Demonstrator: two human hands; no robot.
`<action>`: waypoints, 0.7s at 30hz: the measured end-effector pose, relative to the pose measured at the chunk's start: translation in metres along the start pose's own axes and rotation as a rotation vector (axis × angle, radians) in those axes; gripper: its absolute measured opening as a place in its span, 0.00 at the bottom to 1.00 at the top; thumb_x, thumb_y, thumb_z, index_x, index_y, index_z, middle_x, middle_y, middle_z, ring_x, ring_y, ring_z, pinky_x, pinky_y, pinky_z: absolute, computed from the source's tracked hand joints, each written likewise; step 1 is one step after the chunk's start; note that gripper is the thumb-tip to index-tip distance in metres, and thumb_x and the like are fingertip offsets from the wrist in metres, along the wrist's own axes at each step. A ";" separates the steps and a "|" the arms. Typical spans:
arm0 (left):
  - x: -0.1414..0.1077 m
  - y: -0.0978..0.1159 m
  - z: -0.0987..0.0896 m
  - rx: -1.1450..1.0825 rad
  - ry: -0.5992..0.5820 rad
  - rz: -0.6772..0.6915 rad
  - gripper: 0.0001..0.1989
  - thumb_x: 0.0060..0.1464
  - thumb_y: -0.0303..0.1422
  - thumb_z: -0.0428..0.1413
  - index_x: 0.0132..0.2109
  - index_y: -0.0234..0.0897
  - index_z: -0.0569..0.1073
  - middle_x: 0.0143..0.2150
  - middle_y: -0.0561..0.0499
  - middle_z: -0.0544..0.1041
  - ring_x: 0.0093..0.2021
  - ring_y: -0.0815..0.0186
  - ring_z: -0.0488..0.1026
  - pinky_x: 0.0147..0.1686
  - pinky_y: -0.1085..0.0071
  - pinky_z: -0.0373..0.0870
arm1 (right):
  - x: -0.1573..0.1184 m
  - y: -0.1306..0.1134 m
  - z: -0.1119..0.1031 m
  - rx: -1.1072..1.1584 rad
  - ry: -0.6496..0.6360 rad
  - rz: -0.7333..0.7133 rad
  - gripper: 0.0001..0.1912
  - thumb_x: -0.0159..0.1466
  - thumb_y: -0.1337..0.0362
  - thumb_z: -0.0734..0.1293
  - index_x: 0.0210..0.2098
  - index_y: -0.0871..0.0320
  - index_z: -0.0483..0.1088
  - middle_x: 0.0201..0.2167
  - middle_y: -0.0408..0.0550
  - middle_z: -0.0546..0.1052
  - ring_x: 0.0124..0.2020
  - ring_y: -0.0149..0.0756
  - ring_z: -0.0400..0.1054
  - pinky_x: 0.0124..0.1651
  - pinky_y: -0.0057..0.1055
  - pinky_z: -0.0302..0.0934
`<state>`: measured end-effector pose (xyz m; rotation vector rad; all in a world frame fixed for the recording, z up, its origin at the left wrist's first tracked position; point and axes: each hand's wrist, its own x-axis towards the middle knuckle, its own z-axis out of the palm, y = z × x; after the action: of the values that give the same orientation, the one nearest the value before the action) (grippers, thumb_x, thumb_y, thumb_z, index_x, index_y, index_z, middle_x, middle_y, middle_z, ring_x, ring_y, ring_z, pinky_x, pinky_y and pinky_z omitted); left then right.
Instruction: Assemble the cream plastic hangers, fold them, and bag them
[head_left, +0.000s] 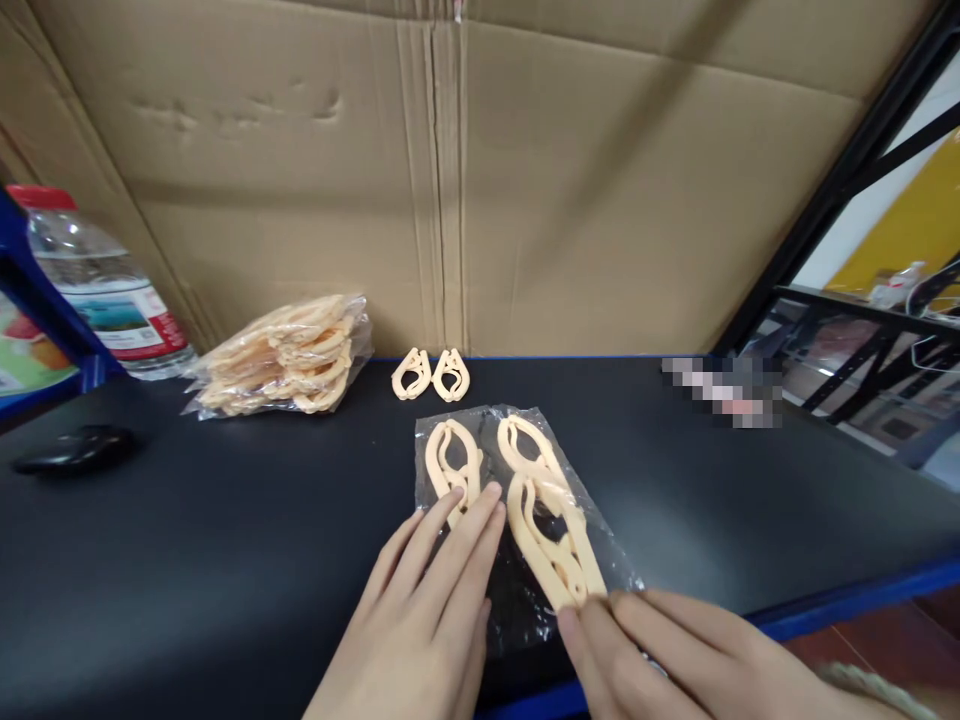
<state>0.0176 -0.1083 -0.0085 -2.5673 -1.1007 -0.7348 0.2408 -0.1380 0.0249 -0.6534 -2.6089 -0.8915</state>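
A clear plastic bag (491,418) lies flat on the black table before me, with several cream plastic clip-shaped pieces in it. My left hand (435,600) rests on the bag with its fingers stretched out, over the lower part of the left piece (435,465). At the bag's near right end, my right hand (660,650) pinches the lower end of a long cream clip-shaped piece (525,525). Whether bag film is also between those fingers I cannot tell. Behind the bag, two small cream clips (431,375) stand side by side.
A filled bag of similar cream pieces (285,360) sits at the back left, beside a red-capped water bottle (112,290). A black computer mouse (79,450) lies far left. Cardboard (600,200) walls off the back. A blurred-out item (724,390) is at the right.
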 end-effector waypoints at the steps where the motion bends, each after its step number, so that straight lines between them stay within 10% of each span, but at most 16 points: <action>1: 0.000 0.000 0.001 0.006 0.000 -0.001 0.34 0.57 0.25 0.46 0.69 0.41 0.48 0.67 0.49 0.61 0.64 0.52 0.62 0.55 0.55 0.71 | 0.008 0.005 0.001 -0.034 -0.014 -0.026 0.10 0.62 0.73 0.62 0.33 0.57 0.74 0.34 0.46 0.81 0.28 0.35 0.71 0.27 0.30 0.66; 6: -0.002 -0.005 0.006 0.058 0.000 0.034 0.35 0.56 0.25 0.46 0.70 0.39 0.47 0.67 0.48 0.59 0.63 0.52 0.62 0.53 0.57 0.72 | 0.029 0.022 0.013 -0.078 -0.062 -0.076 0.13 0.60 0.73 0.57 0.32 0.64 0.74 0.33 0.59 0.77 0.24 0.39 0.67 0.23 0.35 0.61; 16: -0.005 -0.009 0.012 0.224 0.033 0.116 0.27 0.57 0.30 0.48 0.64 0.34 0.62 0.66 0.46 0.61 0.63 0.51 0.62 0.52 0.58 0.72 | 0.027 0.029 0.036 -0.151 -0.106 0.059 0.13 0.62 0.72 0.60 0.39 0.66 0.75 0.44 0.58 0.73 0.41 0.45 0.64 0.30 0.37 0.60; 21: -0.011 -0.014 0.013 0.273 0.061 0.179 0.24 0.57 0.29 0.48 0.61 0.37 0.66 0.66 0.48 0.63 0.64 0.51 0.61 0.55 0.57 0.68 | 0.032 0.040 0.018 0.156 -0.031 -0.052 0.10 0.63 0.67 0.61 0.31 0.59 0.74 0.37 0.50 0.75 0.33 0.38 0.64 0.31 0.36 0.61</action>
<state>0.0049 -0.1001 -0.0250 -2.3570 -0.8721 -0.5716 0.2320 -0.0884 0.0449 -0.5643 -2.7002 -0.6883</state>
